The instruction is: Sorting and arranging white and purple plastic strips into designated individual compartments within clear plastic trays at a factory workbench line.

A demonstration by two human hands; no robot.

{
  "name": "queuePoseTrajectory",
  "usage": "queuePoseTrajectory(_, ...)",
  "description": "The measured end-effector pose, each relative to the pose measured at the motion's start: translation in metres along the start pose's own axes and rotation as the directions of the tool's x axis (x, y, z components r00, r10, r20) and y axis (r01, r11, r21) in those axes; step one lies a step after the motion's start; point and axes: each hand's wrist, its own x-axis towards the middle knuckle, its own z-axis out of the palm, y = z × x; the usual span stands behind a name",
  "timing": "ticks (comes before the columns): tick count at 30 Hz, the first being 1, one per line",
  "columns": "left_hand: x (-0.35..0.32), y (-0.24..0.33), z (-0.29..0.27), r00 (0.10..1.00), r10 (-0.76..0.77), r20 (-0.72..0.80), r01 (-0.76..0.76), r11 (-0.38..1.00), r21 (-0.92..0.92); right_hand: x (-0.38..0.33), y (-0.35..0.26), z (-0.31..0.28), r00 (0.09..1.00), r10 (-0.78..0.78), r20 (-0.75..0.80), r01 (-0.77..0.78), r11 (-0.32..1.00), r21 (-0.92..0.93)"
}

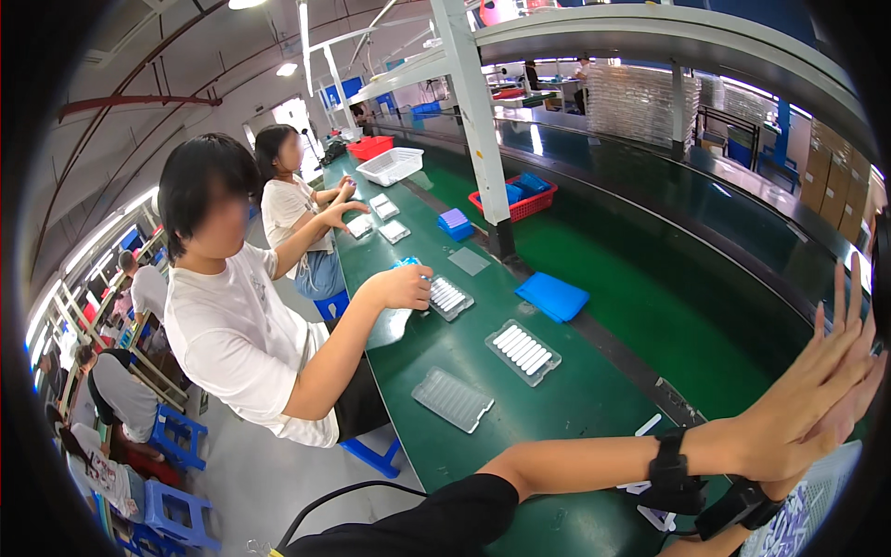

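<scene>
At the right edge, my left hand is raised above the table with its fingers stretched out. My right hand lies mostly behind it, the two palms close together or touching; its visible fingers are straight too. I see nothing held in either. Below them is a pale basket of small white and purple pieces. More loose white and purple pieces lie by my wrists. On the green table are a clear tray of white sticks and a clear tray with no sticks visible.
A co-worker in a white shirt sits to the left, one hand at another stick tray. A second person works beyond. Blue sheets, a red basket and a white post stand along the table's far side.
</scene>
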Motion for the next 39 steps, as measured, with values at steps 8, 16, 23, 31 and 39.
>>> queuePoseTrajectory(8, 0.006, -0.021, -0.017, 0.998, -0.052, -0.044, 0.046, 0.993, -0.111, -0.051, -0.006, -0.063, 0.999, -0.050, 0.010, 0.050, 0.986, -0.161)
queuePoseTrajectory(16, 0.006, -0.065, -0.046, 0.937, -0.266, -0.226, 0.169, 0.912, -0.374, 0.036, 0.024, -0.071, 0.998, -0.069, -0.002, 0.064, 0.939, -0.339)
queuePoseTrajectory(23, -0.016, -0.108, -0.043, 0.846, -0.460, -0.270, 0.365, 0.868, -0.336, 0.036, 0.042, -0.124, 0.994, 0.007, -0.110, -0.039, 0.957, -0.286)
queuePoseTrajectory(31, -0.025, -0.093, 0.038, 0.886, -0.405, 0.226, 0.461, 0.821, -0.337, 0.055, -0.015, -0.221, 0.808, 0.259, -0.529, -0.288, 0.957, 0.029)
queuePoseTrajectory(39, -0.024, -0.085, 0.075, 0.768, -0.391, 0.507, 0.631, 0.596, -0.496, 0.046, -0.037, -0.283, 0.692, 0.114, -0.713, -0.242, 0.967, -0.081)
